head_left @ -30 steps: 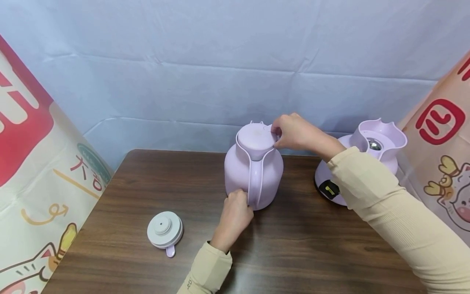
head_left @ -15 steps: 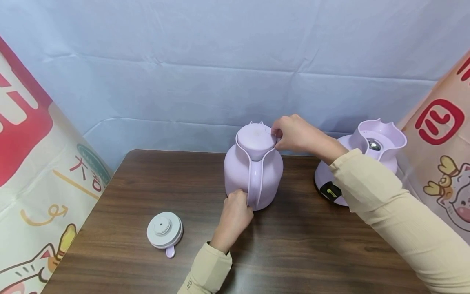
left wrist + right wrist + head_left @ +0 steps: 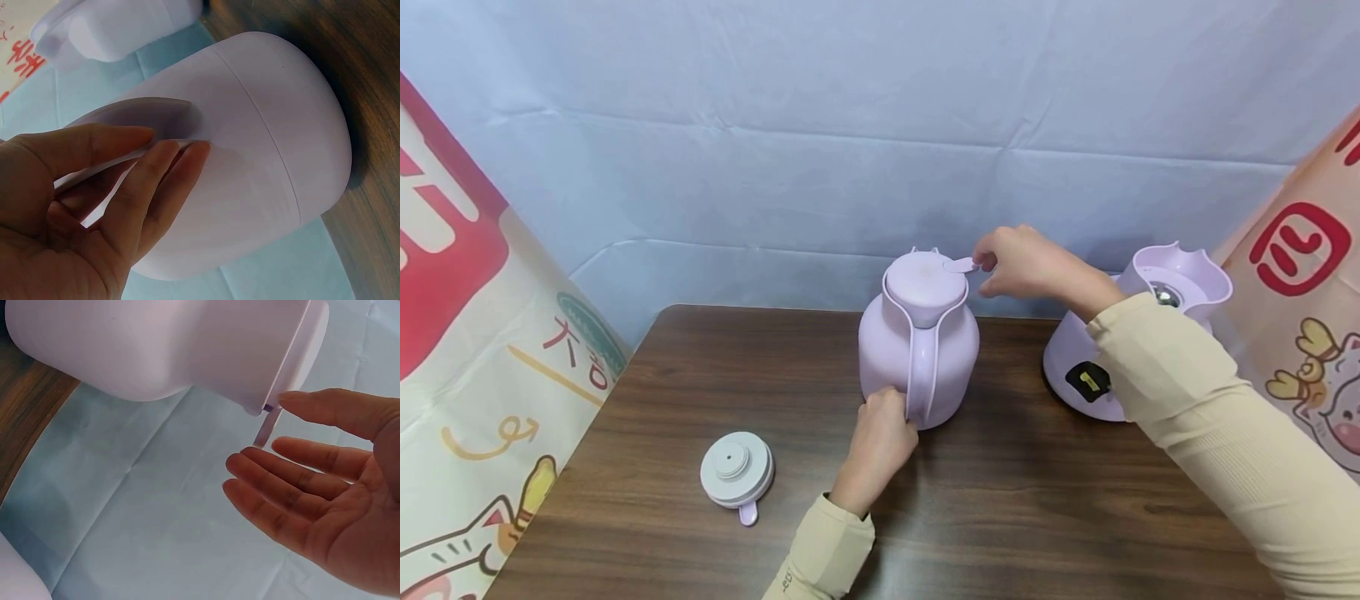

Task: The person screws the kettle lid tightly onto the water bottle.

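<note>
A lavender thermos jug stands upright on the wooden table. My left hand holds the low part of its handle; in the left wrist view the thumb and fingers pinch the handle's edge. The round lid sits in the jug's mouth, with a small tab sticking out to the right. My right hand is just right of that tab, fingers loosely bent and parted from the thumb. In the right wrist view the palm shows and nothing is held; whether a fingertip touches the tab is unclear.
At the right, partly behind the right sleeve, stands a second lavender jug with an uncovered mouth and a black label. A white stopper with a lavender tab lies on the table at the left. Cloth backdrops surround the table.
My right hand has moved a little right from the lid's edge, and its fingers have loosened. The lid's tab now sticks out to the right. My left hand has stayed on the handle.
</note>
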The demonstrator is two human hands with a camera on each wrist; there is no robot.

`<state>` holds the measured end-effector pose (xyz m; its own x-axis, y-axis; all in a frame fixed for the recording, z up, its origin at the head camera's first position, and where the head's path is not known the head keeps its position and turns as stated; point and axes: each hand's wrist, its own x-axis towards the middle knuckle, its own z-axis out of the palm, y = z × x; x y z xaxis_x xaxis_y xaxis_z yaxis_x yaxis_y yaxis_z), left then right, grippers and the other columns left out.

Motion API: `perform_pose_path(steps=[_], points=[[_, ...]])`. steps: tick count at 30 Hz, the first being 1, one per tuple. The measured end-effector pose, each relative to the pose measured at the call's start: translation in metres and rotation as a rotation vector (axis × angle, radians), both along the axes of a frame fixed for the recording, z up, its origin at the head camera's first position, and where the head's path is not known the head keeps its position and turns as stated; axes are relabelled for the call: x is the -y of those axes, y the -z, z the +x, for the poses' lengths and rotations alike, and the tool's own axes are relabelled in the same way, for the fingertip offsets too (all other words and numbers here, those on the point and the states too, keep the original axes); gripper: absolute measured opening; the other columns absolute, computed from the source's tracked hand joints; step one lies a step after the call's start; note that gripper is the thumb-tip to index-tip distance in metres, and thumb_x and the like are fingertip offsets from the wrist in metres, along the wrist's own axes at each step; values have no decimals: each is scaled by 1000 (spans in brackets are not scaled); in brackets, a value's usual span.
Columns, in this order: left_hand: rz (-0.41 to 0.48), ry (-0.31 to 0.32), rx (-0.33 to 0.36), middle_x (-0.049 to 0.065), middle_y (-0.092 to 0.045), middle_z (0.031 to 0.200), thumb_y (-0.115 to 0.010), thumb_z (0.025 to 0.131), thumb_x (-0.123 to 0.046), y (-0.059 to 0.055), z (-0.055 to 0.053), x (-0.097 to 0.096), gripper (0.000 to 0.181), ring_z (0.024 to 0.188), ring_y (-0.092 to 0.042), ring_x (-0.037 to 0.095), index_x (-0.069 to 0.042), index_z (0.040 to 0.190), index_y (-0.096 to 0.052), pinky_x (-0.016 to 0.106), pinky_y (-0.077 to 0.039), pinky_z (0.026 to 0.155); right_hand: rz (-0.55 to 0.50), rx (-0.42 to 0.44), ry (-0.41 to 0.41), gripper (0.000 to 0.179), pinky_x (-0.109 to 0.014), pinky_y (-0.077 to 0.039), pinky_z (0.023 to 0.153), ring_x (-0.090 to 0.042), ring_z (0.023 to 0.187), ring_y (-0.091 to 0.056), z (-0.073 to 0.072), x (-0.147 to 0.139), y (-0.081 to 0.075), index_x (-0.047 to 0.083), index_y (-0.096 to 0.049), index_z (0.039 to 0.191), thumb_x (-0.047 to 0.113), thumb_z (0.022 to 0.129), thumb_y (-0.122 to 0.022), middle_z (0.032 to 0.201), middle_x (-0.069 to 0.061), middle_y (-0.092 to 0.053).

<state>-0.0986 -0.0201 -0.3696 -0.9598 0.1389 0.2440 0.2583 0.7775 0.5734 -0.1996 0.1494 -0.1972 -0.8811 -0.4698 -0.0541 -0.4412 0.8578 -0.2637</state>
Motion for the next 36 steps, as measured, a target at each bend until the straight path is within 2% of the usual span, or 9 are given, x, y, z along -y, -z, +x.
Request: perform_pose_path(steps=[8,20,23,26,31,36], points=[[11,2,10,8,-53,61,-58,61,9,0,1,0,23,52,-53,24,-8,50,-47,37,-43,48,-7,-9,-11,34,-43,-44,78,-30,89,-59,-5,1,4,-3,-64,102,5,69,-60,98,-18,-63],[10,2,-3,6,-52,60,-57,59,10,-1,1,0,25,53,-54,25,-9,49,-46,38,-44,49,-34,-21,-37,24,-43,-44,79,-31,89,-61,-6,1,8,-2,-63,96,8,74,-61,95,-17,-64],[5,1,-8,6,-52,60,-58,59,10,-1,1,0,24,55,-56,27,-9,49,-46,38,-44,50,-25,-31,-49,15,-42,-44,75,-29,84,-60,-6,1,8,0,-63,87,8,74,-61,88,-14,-64],[6,1,-5,6,-52,60,-58,60,10,-1,1,0,25,56,-56,27,-9,49,-46,39,-45,51,-14,-45,-64,5,-36,-40,65,-23,70,-53,-7,1,8,5,-56,72,8,73,-61,72,-7,-58],[5,4,0,7,-52,60,-58,60,10,-1,1,0,25,56,-56,27,-9,49,-45,39,-45,51,-15,-43,-76,20,-30,-29,56,-16,57,-37,-6,0,7,9,-46,62,8,75,-61,57,0,-40],[3,6,-10,7,-52,60,-58,60,9,0,1,0,25,55,-56,27,-9,49,-45,39,-44,51,-12,-34,-80,19,-29,-29,55,-14,57,-36,-4,0,7,9,-50,61,8,76,-61,56,2,-38]])
